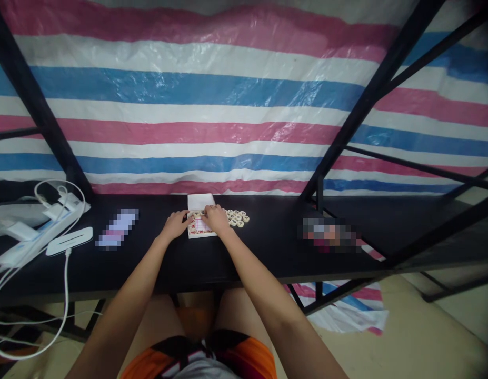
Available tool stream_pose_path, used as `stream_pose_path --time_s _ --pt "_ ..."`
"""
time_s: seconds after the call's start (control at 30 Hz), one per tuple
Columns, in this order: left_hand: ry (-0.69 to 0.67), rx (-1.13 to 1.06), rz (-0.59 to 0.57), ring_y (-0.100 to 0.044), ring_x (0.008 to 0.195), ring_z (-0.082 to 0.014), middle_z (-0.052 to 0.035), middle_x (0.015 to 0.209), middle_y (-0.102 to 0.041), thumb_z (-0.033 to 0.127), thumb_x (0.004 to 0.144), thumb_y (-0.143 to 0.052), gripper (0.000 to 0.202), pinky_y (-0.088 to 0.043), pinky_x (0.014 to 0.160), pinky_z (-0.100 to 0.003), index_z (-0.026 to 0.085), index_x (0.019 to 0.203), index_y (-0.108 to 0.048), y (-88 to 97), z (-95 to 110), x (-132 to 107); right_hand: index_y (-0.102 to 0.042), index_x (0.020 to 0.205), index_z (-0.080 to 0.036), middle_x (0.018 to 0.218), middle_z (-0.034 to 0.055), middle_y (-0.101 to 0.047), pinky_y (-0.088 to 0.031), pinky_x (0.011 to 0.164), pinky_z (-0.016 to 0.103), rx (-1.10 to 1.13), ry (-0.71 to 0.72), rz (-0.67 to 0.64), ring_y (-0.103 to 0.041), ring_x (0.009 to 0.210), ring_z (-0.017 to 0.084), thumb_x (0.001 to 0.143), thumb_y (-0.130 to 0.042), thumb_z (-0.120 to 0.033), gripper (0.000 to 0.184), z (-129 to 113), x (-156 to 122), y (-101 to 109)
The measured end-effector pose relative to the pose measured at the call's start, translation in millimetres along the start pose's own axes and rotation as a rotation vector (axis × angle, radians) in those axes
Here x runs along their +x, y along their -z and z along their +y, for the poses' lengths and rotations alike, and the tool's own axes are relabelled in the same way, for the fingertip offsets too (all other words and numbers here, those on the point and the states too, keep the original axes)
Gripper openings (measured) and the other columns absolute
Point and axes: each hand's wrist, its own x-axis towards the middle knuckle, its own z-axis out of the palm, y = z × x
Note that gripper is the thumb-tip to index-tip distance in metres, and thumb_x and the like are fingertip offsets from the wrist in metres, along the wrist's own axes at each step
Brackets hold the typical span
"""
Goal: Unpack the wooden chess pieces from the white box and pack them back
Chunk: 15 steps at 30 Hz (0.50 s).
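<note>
A small white board with a red grid (199, 229) lies on the black table (267, 252), its white lid or flap (201, 201) standing behind it. My left hand (175, 225) rests at the board's left edge, fingers curled against it. My right hand (217, 217) lies over the board's right upper part, fingers bent down on it; whether it holds a piece is hidden. Several round cream game pieces (238, 217) lie in a cluster just right of my right hand.
A white power strip with plugs and cables (38, 231) fills the table's left end. Blurred objects lie left (117, 228) and right (330, 234) of the board. Black metal frame bars (358, 110) rise at both sides. A striped tarp (212, 95) hangs behind.
</note>
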Motion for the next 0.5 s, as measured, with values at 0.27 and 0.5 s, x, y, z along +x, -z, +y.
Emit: stream_pose_path --time_s 0.27,0.5 --pt "-0.005 0.011 0.007 -0.054 0.104 -0.0273 -0.0095 0.109 -0.063 0.045 0.089 -0.042 0.046 -0.041 0.09 -0.037 0.019 0.126 -0.054 -0.6 0.0 0.1 -0.059 0.104 -0.018 0.105 0.0099 -0.065 -0.038 0.084 0.035 -0.01 0.072 -0.026 -0.054 0.1 0.023 0.089 -0.049 -0.027 0.02 -15.8 9.6 -0.7" --pt "-0.006 0.007 0.009 -0.054 0.103 -0.0271 -0.0094 0.107 -0.063 0.045 0.089 -0.044 0.046 -0.041 0.09 -0.037 0.02 0.124 -0.056 2.0 2.9 -1.7 -0.059 0.1 -0.02 0.099 0.007 -0.062 -0.037 0.083 0.03 0.225 -0.06 0.277 -0.053 0.094 0.021 0.087 -0.05 -0.03 0.019 32.9 -21.7 7.9"
